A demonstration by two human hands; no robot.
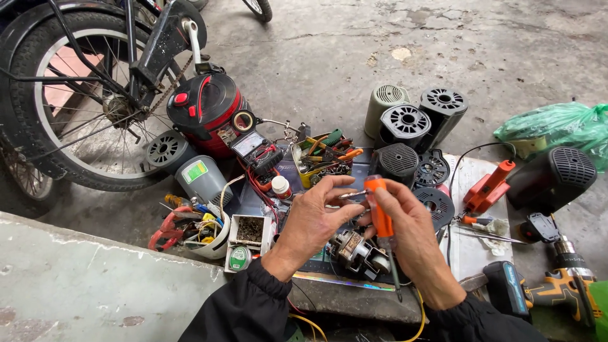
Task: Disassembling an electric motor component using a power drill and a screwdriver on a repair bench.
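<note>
My left hand [313,221] pinches a small metal part [352,194] between thumb and fingertips. My right hand [415,244] grips an orange-handled screwdriver [380,212], its shaft pointing down toward me. Both hands hover over a small electric motor core [356,253] with copper windings, lying on a dark mat [342,278]. Dark sleeves cover both wrists.
Black and grey motor housings [405,126], fan covers [434,206], a tool tray [320,158], a multimeter [259,152], a red-black canister [206,111], an orange glue gun [486,187], a cordless drill [557,285], a green bag [557,126], a bicycle wheel [69,101] and a concrete ledge [95,285].
</note>
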